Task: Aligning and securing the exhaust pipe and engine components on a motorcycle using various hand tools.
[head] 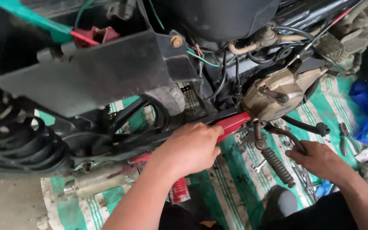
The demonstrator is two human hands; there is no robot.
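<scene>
The left hand (192, 147) is seen at centre frame, its fingers curled over the red frame piece (233, 123) that runs up toward the dirty engine casing (277, 96). Whether that piece is truly clamped or only pressed on cannot be told, as the fingertips are hidden behind it. The right hand (318, 159), lower right, is closed around a thin dark lever (288, 136) just beside the ribbed kick-start arm (277, 166).

Risks are judged as follows. A slip off the oily lever could be caused by a sudden pull, and the knuckles could be driven into the casing. The loose wires (205, 59), upper centre, could be snagged. The small spanner (258, 166) on the green striped mat (231, 191) could be knocked away.
</scene>
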